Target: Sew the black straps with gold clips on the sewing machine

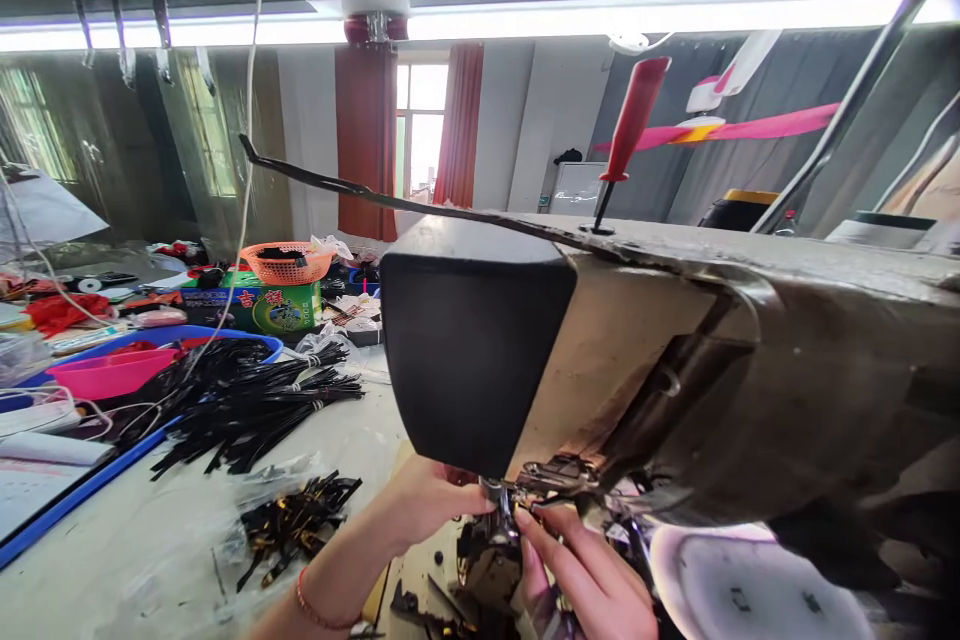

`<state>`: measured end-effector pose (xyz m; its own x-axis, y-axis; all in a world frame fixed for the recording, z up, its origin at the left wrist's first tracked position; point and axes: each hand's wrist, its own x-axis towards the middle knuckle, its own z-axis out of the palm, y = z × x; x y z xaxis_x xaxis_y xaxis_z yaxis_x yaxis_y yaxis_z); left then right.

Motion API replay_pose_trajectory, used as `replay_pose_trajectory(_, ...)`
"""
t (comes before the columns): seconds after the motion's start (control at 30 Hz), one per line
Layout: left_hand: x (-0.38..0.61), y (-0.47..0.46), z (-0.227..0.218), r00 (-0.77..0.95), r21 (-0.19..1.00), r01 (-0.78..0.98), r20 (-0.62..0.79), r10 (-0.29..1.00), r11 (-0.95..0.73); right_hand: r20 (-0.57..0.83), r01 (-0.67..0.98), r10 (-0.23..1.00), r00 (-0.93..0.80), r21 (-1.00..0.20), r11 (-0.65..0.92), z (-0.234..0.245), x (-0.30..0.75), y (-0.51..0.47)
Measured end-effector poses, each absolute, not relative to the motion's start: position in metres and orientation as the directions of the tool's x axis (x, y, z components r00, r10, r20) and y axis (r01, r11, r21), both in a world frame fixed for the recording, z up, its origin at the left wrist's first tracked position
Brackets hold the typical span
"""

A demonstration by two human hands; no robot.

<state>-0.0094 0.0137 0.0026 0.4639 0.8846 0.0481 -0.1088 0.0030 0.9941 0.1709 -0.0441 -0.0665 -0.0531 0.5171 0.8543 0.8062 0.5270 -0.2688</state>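
Note:
The head of a sewing machine point(480, 360) with a black end cover fills the middle of the view. Under it, my left hand point(424, 505) reaches in from the left, its thumb at the metal needle and presser parts point(496, 495). The machine's head partly covers its other fingers, which look curled in. From the right comes my right hand point(589, 570), fingertips pressed together close beside the same metal parts. Whatever small piece lies between the fingers is too hidden to name. Dark, shiny material point(491, 560) shows just below the needle area.
A red-handled screwdriver point(636, 120) stands upright in the machine's top. On the table lie a pile of small black-and-gold pieces point(296, 520) and bundles of black strips point(262, 400). Further back are a pink basin point(112, 375) and an orange basket point(289, 263). A lit lamp point(750, 585) sits lower right.

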Motion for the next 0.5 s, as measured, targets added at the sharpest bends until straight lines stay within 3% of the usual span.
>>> replay_pose_trajectory(0.13,-0.009,0.014,0.003,0.452,0.995,-0.100,0.042,0.891,0.004,0.899,0.815,0.412,-0.150,-0.124,0.566,-0.066,0.170,-0.044)
replay_pose_trajectory(0.33,-0.013,0.012,0.000,0.461,0.999,-0.038,0.051,0.886,-0.038,0.878,0.818,0.405,-0.257,-0.025,0.575,-0.076,0.187,-0.033)
replay_pose_trajectory(0.5,-0.020,-0.005,-0.020,0.393,0.982,0.155,0.036,0.919,-0.105,0.822,0.874,0.560,-0.099,-0.198,0.444,-0.074,0.207,-0.020)
